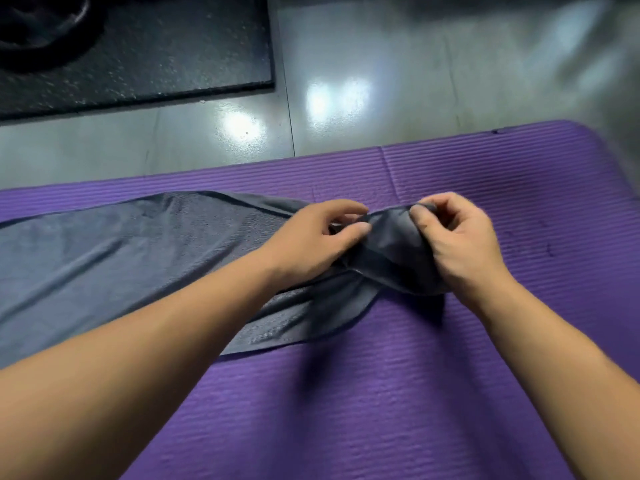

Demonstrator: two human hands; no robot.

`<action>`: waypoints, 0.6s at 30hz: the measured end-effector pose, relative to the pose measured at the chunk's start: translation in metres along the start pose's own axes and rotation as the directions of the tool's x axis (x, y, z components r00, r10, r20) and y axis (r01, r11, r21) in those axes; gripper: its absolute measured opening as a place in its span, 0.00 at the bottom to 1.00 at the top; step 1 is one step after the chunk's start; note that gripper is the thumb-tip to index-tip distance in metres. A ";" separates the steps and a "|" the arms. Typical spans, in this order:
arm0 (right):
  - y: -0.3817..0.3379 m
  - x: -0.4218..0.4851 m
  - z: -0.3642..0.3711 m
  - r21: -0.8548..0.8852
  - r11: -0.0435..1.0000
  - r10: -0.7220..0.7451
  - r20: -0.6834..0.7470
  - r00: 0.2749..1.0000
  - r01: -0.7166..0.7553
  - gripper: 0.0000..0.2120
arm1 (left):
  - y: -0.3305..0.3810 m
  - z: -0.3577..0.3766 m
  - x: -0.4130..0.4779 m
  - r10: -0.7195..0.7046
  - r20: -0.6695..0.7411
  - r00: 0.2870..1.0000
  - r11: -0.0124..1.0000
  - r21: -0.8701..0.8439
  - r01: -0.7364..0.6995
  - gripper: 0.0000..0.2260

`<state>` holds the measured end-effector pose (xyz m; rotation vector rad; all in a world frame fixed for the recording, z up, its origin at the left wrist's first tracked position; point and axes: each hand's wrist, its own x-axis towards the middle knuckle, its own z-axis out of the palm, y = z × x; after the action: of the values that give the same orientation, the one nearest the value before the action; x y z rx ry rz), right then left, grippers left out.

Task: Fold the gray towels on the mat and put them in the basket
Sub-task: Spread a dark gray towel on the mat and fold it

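Towel [138, 251], right end: my left hand [311, 237] and right hand [460, 244] pinch it above mat [381, 393]; advise matching corners before folding left.

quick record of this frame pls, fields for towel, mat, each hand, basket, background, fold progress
towel: gray towel, lies long across the mat, right end lifted and bunched
mat: purple mat, ribbed, on the gray floor
left hand: left hand pinches the towel's raised right end
right hand: right hand pinches the same end, close beside the left
basket: not in view
background: black speckled mat on the floor, far left
fold progress: towel not yet folded
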<state>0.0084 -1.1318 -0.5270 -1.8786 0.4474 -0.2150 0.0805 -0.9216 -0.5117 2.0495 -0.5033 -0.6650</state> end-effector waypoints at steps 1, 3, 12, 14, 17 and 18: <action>-0.004 0.004 -0.003 0.033 0.999 -0.003 -0.035 0.999 0.005 0.08 | 0.007 0.005 0.006 0.007 0.007 1.000 1.000 0.023 -0.007 0.12; -0.015 0.012 -0.010 0.077 0.997 -0.024 -0.098 0.995 0.031 0.07 | 0.010 0.008 0.019 0.017 -0.092 0.996 0.991 0.134 -0.005 0.08; 0.022 0.129 -0.018 0.091 0.951 0.307 -0.219 0.926 -0.294 0.07 | 0.009 0.014 0.037 -0.040 -0.479 0.877 0.926 0.312 0.213 0.14; 0.031 0.128 -0.019 0.145 0.915 0.396 -0.153 0.905 -0.376 0.10 | -0.004 0.031 0.013 -0.011 -0.403 0.915 0.888 0.417 0.195 0.14; 0.031 0.096 -0.033 0.151 0.846 0.510 0.050 0.859 -0.511 0.25 | -0.031 0.049 -0.025 -0.088 -0.299 0.950 0.765 0.591 0.256 0.23; 0.033 0.080 -0.040 0.105 0.842 0.522 0.089 0.849 -0.529 0.25 | -0.041 0.053 -0.034 -0.166 -0.254 0.953 0.718 0.631 0.293 0.26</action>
<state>0.0600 -1.2084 -0.5496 -1.5645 0.8716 0.1776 0.0251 -0.9141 -0.5615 2.8660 -0.4114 -0.4629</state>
